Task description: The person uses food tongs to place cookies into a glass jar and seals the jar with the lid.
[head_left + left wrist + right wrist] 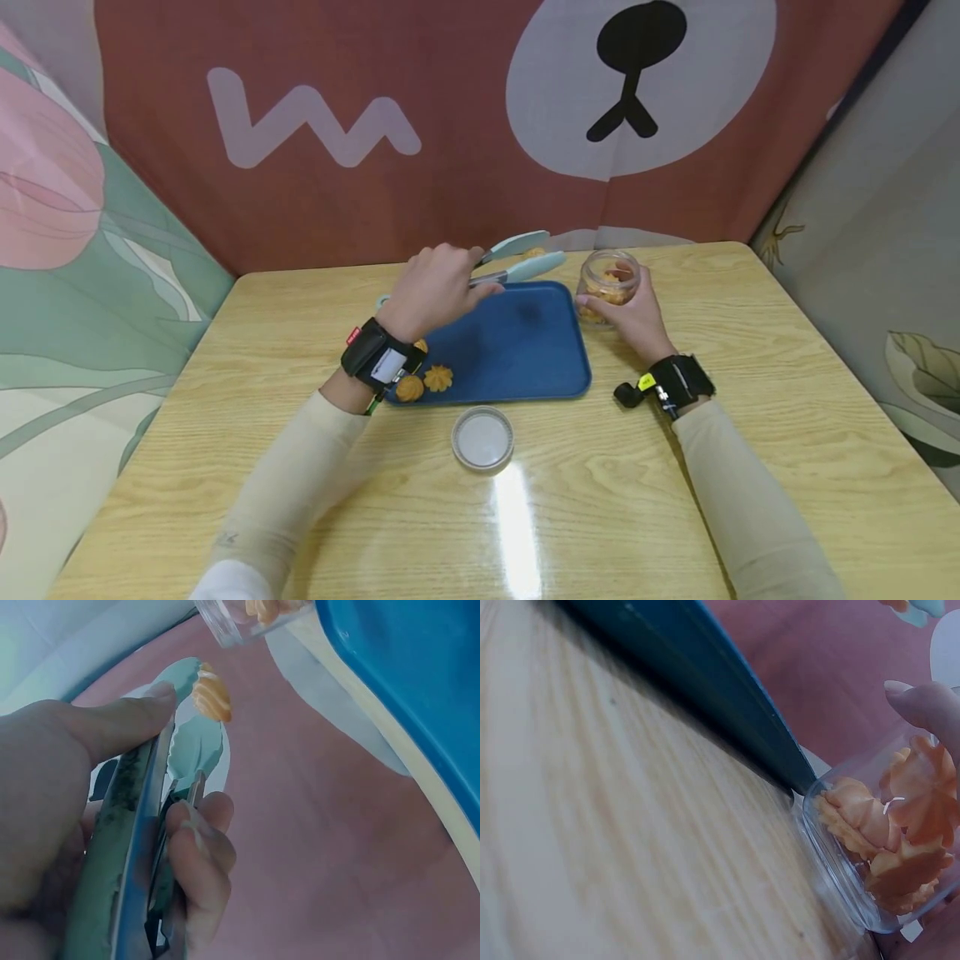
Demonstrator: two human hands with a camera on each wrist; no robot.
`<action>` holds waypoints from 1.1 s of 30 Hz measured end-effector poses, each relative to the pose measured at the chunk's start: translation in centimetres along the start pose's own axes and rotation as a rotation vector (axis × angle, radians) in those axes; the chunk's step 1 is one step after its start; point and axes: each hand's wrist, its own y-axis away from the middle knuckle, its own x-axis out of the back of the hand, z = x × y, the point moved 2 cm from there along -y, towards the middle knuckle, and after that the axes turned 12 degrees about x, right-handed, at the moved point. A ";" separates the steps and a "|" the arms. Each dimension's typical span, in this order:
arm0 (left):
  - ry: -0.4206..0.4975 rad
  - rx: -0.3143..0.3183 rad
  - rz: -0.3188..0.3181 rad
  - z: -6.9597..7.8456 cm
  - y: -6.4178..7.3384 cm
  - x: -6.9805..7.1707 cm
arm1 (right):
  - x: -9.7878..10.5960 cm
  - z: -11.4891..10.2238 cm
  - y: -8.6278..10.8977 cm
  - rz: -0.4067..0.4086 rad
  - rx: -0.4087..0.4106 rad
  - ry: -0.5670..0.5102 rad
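My left hand grips a pair of tongs with pale teal tips, raised above the back of the blue tray. Between the tips sits a cookie, ridged and golden. To the right of the tray, my right hand holds a clear jar with thumb and fingers around its side. Several swirl-shaped cookies lie inside that jar, whose mouth has no lid on it. On the tray's front left corner rest a few more cookies, partly hidden by my left wrist.
A round lid lies on the wooden table in front of the tray. Behind the table's far edge hangs a reddish-brown cloth with a bear print. Patterned cloths flank the table on both sides.
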 end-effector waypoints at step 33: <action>-0.068 -0.101 -0.040 6.8 -5.6 -2.8 | 0.1 -0.3 0.2 -0.001 -0.004 -0.061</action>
